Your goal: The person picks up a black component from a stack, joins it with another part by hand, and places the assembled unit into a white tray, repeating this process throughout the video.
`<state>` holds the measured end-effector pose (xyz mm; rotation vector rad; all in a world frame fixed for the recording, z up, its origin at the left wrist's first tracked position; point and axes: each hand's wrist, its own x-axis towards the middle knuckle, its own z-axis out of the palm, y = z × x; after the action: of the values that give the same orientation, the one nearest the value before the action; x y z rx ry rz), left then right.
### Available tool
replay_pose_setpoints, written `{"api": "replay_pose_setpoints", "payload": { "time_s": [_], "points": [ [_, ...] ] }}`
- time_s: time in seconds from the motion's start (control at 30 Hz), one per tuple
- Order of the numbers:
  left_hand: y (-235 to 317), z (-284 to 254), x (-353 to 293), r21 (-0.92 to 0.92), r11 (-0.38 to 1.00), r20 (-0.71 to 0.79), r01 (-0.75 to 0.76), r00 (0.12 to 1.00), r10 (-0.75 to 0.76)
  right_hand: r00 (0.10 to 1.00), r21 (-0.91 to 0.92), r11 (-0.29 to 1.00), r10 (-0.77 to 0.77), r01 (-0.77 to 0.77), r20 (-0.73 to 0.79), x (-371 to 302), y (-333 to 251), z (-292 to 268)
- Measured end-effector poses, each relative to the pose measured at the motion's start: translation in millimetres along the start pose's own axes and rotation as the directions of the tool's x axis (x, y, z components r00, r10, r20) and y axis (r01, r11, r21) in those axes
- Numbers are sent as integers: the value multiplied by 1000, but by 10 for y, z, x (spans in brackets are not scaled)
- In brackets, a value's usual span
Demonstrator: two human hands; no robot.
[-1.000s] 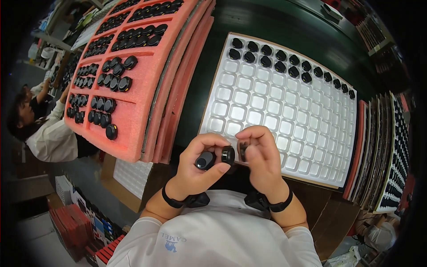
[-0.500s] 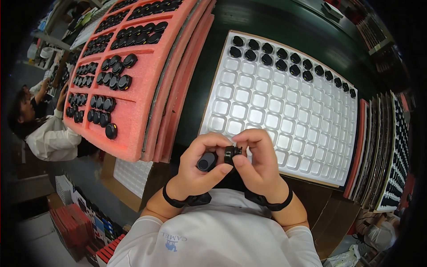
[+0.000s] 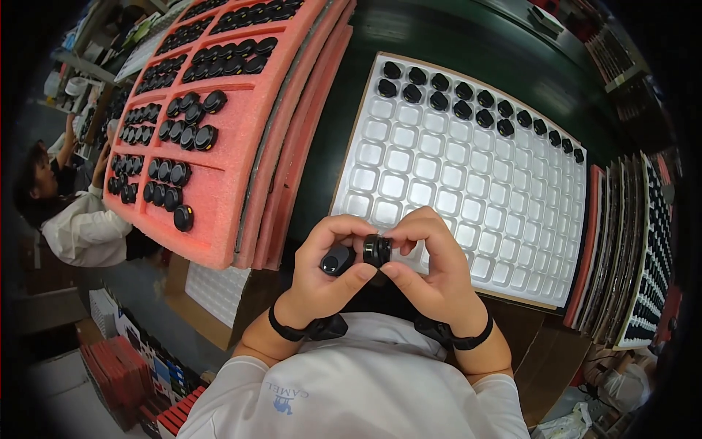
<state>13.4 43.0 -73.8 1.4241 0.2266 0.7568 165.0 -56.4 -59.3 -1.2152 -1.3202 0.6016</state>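
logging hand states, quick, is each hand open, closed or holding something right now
Left hand: closed, holding a round black part and a dark grey piece.
Right hand: closed, thumb and finger on the same round black part.

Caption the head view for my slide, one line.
Left hand and right hand pinch a round black part between their fingertips, beside a partly filled white tray.

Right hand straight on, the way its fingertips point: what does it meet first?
Likely the black round part the right hand seems to touch, then the left hand; depth is unclear.
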Motion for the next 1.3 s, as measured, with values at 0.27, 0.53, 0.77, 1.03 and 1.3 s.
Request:
{"api": "replay_pose_setpoints", "payload": {
  "time_s": [0.27,0.53,0.77,1.03,1.3],
  "points": [
    [-162,70,92,-84,995,-30,63,997,-66,998,-172,984,52,-46,28,108,-111,-197],
    [-554,51,181,-5,977,19,211,977,-211,958,-590,755,235,-286,-163,282,364,-1158],
    [-631,27,157,36,961,-4,273,962,-273,845,-741,409,203,-533,-495,331,892,-2117],
    [-589,28,161,32,949,7,314,949,-314,859,-787,344,201,-513,-472,314,1100,-2212],
    [-534,76,201,-17,960,58,278,959,-277,957,-851,450,32,-271,-288,431,677,-1744]
  ]
}}
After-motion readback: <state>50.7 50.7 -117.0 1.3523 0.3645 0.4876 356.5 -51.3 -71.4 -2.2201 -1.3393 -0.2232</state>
